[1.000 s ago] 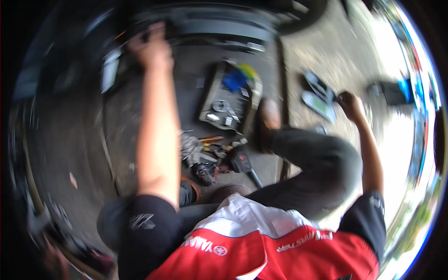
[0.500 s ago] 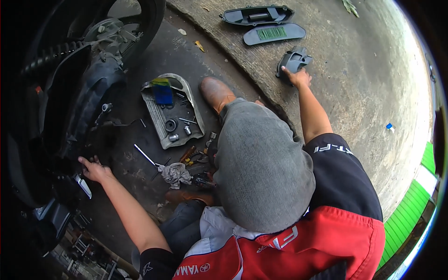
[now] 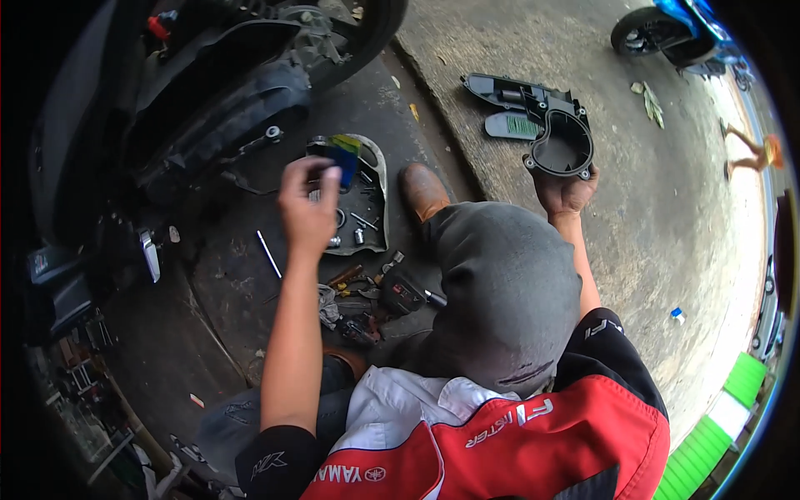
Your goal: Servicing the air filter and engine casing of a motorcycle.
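Observation:
My left hand (image 3: 307, 208) is over a grey tray (image 3: 380, 200) of sockets and bolts, beside a blue-and-yellow piece (image 3: 345, 158); its fingertips are blurred and partly hidden. My right hand (image 3: 563, 190) grips a dark grey hollow casing (image 3: 560, 150) from below, its round opening facing up. Behind it on the pavement lie a long black housing (image 3: 487, 92) and a flat part with green pleats (image 3: 500, 126). Below the tray are hand tools (image 3: 350, 279), a rag (image 3: 327, 308) and black power tools (image 3: 400, 292).
A dark scooter (image 3: 217, 100) with its rear wheel and housing fills the upper left. A concrete step edge (image 3: 442, 117) runs past my boot (image 3: 425, 190). At right are a blue motorbike (image 3: 692, 25) and a passer-by's legs (image 3: 746, 150). Metal items (image 3: 92, 375) crowd the lower left.
My left hand has moved from beside the scooter to over the tray. My right hand has turned the casing opening-up and now holds it from underneath. The view has shifted.

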Demonstrator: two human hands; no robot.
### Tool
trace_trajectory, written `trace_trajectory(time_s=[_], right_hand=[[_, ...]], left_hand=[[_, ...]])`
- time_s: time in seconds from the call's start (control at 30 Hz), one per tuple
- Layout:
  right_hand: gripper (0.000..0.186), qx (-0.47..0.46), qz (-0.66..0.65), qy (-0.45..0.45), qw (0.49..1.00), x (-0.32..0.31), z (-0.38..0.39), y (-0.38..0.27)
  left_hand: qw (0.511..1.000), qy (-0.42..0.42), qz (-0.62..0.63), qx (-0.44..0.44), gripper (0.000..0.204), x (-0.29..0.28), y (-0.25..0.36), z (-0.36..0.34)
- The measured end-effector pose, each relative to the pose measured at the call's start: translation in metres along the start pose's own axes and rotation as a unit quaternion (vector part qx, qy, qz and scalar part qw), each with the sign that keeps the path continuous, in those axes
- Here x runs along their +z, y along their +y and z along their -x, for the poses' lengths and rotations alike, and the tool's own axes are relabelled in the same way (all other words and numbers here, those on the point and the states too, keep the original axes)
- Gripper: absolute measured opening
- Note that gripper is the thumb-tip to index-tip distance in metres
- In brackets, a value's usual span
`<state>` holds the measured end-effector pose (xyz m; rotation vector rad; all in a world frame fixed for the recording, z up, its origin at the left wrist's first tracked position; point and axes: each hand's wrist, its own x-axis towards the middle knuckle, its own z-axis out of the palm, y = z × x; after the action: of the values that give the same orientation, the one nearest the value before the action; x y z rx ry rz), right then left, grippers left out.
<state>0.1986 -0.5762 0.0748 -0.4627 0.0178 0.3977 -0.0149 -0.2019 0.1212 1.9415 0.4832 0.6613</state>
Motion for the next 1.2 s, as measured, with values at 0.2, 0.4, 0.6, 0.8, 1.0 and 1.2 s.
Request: trace_trajectory(time_s=[0.2, 0.4, 0.6, 0.8, 1.0, 1.2], right_hand=[[0.065, 0.152, 0.073, -0.179, 0.969, 0.153, -0.016, 0.056], [0.098, 0.092, 0.461, -0.352, 0.809, 0.281, -0.011, 0.101], [0.107, -0.022, 0.714, -0.438, 0.547, 0.355, -0.026, 0.145], [0.047, -0.048, 0.746, -0.523, 0.408, 0.395, 0.002, 0.269], [0.039, -0.196, 0.752, -0.544, 0.316, 0.407, 0.022, 0.399], [0.034, -0.221, 0.785, -0.481, 0.323, 0.415, 0.022, 0.438]], left_hand=[[0.948, -0.041, -0.039, 0.315, 0.084, 0.039, 0.14, -0.014], [0.929, 0.125, -0.071, 0.342, 0.06, -0.045, 0.132, -0.021], [0.942, 0.107, 0.274, 0.163, 0.057, -0.125, 0.071, 0.002], [0.789, 0.303, 0.535, -0.003, 0.057, -0.155, -0.047, 0.014], [0.656, 0.375, 0.652, -0.06, 0.049, -0.189, -0.134, -0.003], [0.666, 0.346, 0.654, -0.093, 0.056, -0.212, -0.144, -0.037]])
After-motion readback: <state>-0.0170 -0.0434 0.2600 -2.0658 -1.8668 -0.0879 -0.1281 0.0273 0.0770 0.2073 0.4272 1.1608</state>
